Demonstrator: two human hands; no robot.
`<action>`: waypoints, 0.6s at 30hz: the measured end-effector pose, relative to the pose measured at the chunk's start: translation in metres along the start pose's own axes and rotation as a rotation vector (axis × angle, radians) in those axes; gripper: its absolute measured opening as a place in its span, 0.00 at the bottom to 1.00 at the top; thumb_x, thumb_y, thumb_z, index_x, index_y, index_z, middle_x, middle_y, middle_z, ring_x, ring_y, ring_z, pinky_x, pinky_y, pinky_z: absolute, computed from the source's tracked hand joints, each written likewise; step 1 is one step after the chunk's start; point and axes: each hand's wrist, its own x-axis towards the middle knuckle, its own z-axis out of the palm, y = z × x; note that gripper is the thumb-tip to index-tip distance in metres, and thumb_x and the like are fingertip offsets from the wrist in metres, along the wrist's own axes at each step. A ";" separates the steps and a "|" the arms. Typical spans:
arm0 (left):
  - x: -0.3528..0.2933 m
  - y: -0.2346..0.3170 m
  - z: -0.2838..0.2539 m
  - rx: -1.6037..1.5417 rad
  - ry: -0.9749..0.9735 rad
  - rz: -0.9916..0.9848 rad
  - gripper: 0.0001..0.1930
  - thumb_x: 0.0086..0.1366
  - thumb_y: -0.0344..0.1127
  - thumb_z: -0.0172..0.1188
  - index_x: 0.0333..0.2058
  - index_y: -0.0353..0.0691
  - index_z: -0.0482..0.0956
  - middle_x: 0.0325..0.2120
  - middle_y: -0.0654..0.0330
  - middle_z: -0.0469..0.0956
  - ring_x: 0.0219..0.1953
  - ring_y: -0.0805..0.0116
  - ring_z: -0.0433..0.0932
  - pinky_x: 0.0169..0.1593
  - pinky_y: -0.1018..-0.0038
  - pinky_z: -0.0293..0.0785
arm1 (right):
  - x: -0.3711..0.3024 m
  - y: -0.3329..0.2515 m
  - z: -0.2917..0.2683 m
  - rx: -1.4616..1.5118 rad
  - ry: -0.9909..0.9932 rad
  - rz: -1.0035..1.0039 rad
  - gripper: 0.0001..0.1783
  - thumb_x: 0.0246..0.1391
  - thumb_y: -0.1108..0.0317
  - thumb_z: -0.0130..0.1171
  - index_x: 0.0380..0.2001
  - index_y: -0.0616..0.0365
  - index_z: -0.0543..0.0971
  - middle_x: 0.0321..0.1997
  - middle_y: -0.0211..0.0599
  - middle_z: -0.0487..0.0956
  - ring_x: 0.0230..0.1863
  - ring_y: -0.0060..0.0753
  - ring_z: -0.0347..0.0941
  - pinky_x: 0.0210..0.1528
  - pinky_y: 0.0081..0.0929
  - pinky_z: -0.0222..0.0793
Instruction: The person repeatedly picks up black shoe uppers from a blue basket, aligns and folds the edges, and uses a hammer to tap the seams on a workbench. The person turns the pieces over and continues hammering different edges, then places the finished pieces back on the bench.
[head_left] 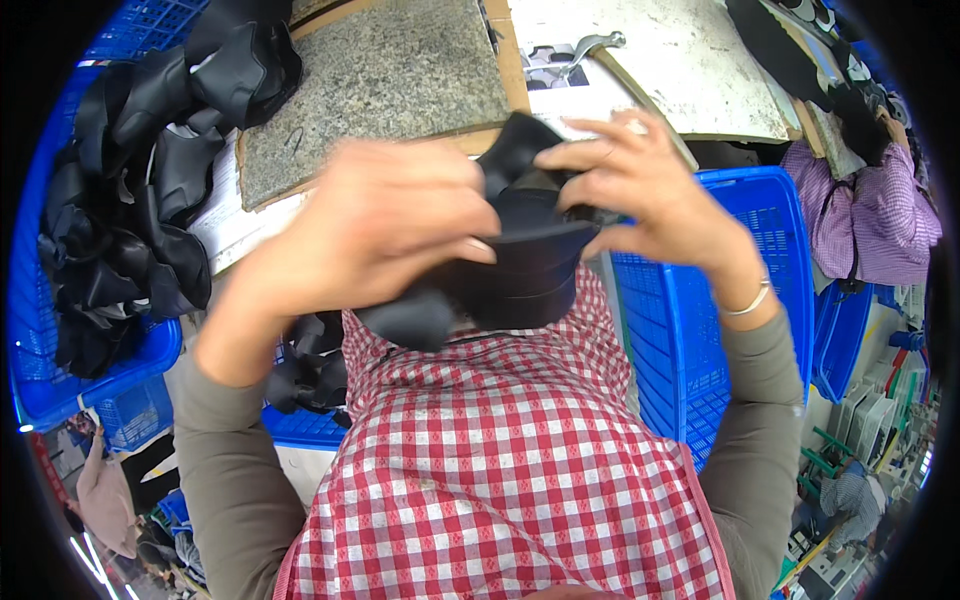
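A black leather shoe upper [520, 285] is held up in front of my checked apron, above the near edge of the bench. My left hand [400, 225], smeared by motion, is closed on its left edge with thumb and fingers. On the other side my right hand [645, 185] grips the upper's right edge between thumb and fingers, some fingers raised. One flap of the upper stands up between the hands, and another part hangs below my left hand.
Several black uppers [155, 180] are heaped over a blue crate at the left. Ahead lie a speckled stone slab [385, 90], a hammer [635, 80] and a white board [700, 60]. A blue crate [745, 300] stands by my right arm. A co-worker's purple checked sleeve [890, 220] is at far right.
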 end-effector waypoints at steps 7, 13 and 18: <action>0.007 0.010 -0.072 0.673 0.504 -0.265 0.15 0.70 0.19 0.55 0.51 0.35 0.85 0.51 0.54 0.83 0.59 0.59 0.80 0.61 0.68 0.74 | 0.101 0.006 -0.031 0.007 0.289 -0.197 0.21 0.45 0.60 0.77 0.38 0.58 0.80 0.37 0.37 0.80 0.44 0.45 0.77 0.55 0.40 0.65; -0.007 0.004 -0.035 0.699 0.435 -0.375 0.29 0.58 0.20 0.64 0.60 0.42 0.76 0.57 0.53 0.78 0.57 0.51 0.81 0.55 0.62 0.81 | 0.159 0.012 0.007 0.002 0.287 0.141 0.22 0.47 0.52 0.75 0.42 0.53 0.85 0.36 0.42 0.86 0.40 0.51 0.84 0.46 0.47 0.77; -0.015 -0.011 -0.046 0.539 0.352 -0.529 0.31 0.55 0.21 0.70 0.60 0.42 0.76 0.45 0.55 0.79 0.48 0.53 0.82 0.49 0.65 0.80 | 0.163 0.033 0.003 0.681 0.029 0.150 0.22 0.50 0.59 0.77 0.44 0.62 0.85 0.38 0.44 0.88 0.42 0.39 0.87 0.46 0.32 0.80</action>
